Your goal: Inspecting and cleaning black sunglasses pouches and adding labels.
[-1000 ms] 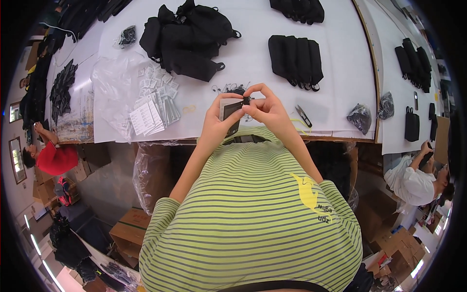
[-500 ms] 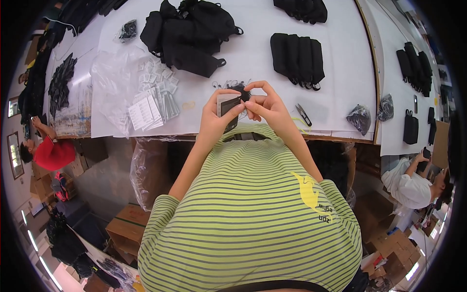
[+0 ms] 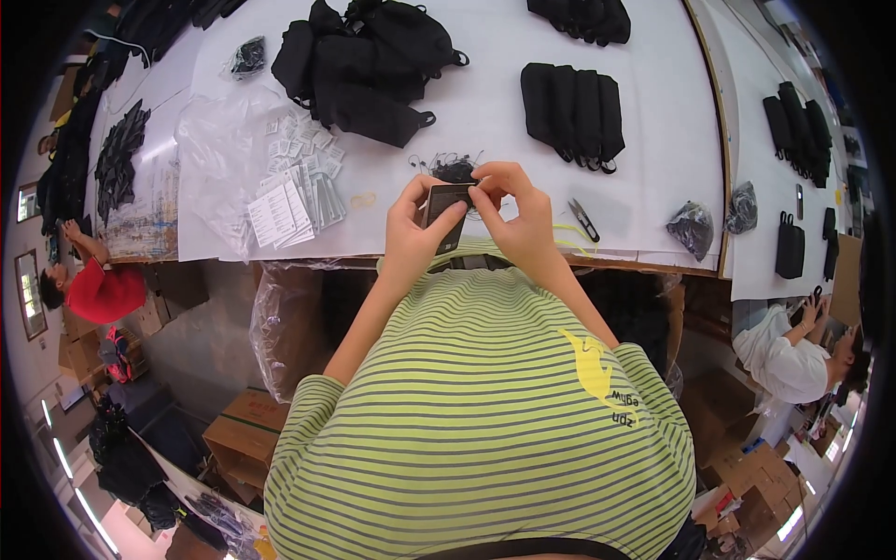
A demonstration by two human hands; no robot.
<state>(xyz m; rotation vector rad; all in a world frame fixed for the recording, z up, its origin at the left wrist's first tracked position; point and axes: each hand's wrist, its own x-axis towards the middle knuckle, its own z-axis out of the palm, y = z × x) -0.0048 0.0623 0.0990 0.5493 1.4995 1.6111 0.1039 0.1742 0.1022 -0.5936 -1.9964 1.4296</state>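
Observation:
Close to my body, at the table's front edge, my left hand [image 3: 409, 231] is closed on a black card tag [image 3: 448, 198], the thumb lying across its face. At the tag's upper right corner, my right hand [image 3: 525, 222] pinches with thumb and forefinger; whatever is between those fingertips is too small to make out. Just beyond both hands lies a tangle of thin black strings [image 3: 455, 168]. A spread of white printed tags [image 3: 280, 213] rests on the table to the left of my left hand.
A heap of black fabric pouches [image 3: 359, 79] lies ahead, with a row of black pouches [image 3: 572, 112] to its right. Thread snips [image 3: 584, 222] and a bagged dark bundle [image 3: 691, 231] lie at right. Clear plastic [image 3: 219, 159] is at left. People in red and white work at either side.
The black tag has turned more upright, and its dark face shows more fully. My right fingers have shifted from a dark bunch above the tag to its corner.

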